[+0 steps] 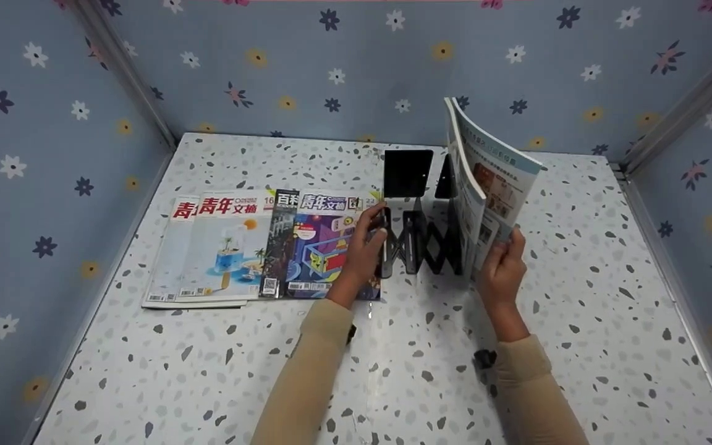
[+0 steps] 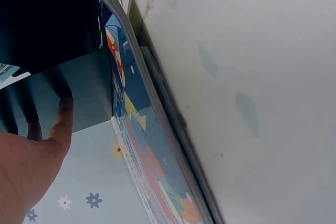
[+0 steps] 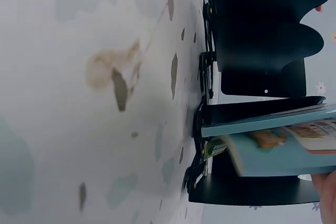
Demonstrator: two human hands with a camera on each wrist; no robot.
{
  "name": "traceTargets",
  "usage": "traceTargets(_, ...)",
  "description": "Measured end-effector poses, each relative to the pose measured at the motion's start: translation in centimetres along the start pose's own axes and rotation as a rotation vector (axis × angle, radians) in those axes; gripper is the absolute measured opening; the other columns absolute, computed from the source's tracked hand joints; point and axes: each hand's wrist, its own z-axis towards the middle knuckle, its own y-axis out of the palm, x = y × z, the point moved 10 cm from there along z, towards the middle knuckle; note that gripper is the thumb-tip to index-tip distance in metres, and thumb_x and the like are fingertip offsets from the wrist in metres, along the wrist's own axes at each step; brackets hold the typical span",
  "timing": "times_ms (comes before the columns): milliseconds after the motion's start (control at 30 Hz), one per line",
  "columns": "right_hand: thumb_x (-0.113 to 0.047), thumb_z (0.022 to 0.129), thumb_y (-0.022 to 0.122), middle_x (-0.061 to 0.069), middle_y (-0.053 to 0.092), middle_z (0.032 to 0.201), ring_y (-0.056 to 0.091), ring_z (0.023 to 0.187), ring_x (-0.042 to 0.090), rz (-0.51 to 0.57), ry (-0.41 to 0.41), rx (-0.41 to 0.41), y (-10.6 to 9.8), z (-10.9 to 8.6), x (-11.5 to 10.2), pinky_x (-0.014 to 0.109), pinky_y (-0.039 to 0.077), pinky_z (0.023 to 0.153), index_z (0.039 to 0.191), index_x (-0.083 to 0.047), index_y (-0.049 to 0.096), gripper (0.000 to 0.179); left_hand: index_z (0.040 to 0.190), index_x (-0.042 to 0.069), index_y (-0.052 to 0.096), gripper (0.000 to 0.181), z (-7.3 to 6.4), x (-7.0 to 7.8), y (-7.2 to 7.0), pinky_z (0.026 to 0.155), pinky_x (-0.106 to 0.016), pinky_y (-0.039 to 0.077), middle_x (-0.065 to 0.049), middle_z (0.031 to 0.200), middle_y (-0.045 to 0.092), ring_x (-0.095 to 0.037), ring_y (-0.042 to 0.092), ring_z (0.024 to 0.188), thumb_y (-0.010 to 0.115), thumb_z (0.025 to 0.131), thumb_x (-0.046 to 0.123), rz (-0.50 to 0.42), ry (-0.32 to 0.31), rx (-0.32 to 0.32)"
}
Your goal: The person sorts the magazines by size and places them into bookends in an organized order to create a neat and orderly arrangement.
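Note:
A black expandable book rack [image 1: 413, 247] with upright plates and a criss-cross base stands on the table. My left hand [image 1: 365, 250] rests at its left end. In the left wrist view, that hand's fingertips [image 2: 65, 103] press on a dark plate with straight fingers. My right hand [image 1: 503, 269] grips the lower near part of a magazine [image 1: 504, 164], which stands upright and fans out to the right. A second thin magazine [image 1: 470, 179] stands beside it. In the right wrist view, the held magazine [image 3: 283, 153] sits low between the rack's black plates [image 3: 262, 188].
Left of the rack several magazines lie flat and overlapping, among them one with a purple cover [image 1: 325, 247] and one with a white cover [image 1: 226, 247]. The speckled table [image 1: 418, 371] meets flower-patterned walls [image 1: 368, 68] at the back and sides.

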Motion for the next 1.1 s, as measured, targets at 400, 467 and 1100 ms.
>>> traceTargets(400,-0.006,0.095,0.051,0.012,0.069,0.079,0.047,0.054,0.0,-0.027,0.054,0.005,-1.3,-0.2,-0.8,0.011,0.034,0.05,0.125,-0.013,0.059,0.031,0.148,0.005,0.035,0.056,-0.4,1.7,0.1,0.111,-0.052,0.031,-0.016,0.153,0.033,-0.04,0.036,0.137,0.044,0.094,0.017,0.017,-0.011,-0.01)
traceTargets(467,-0.004,0.094,0.054,0.013,0.068,0.082,0.05,0.059,-0.001,0.021,0.039,-0.012,-1.3,-0.3,-1.2,0.008,0.038,0.054,0.123,-0.011,0.061,0.03,0.148,0.007,0.034,0.056,-0.4,1.5,0.1,0.112,-0.051,0.031,-0.015,0.153,0.033,-0.038,0.036,0.137,0.044,0.094,0.017,0.016,-0.024,-0.01)
traceTargets(1100,0.014,0.087,0.058,0.023,0.063,0.104,0.067,0.088,0.006,0.242,-0.007,-0.207,0.7,-1.3,-2.1,0.009,0.049,0.077,0.124,0.006,0.058,0.038,0.149,0.008,0.033,0.058,-0.4,1.4,0.2,0.112,-0.054,0.028,-0.015,0.155,0.031,-0.039,0.033,0.139,0.043,0.093,0.02,-0.002,-0.011,-0.028)
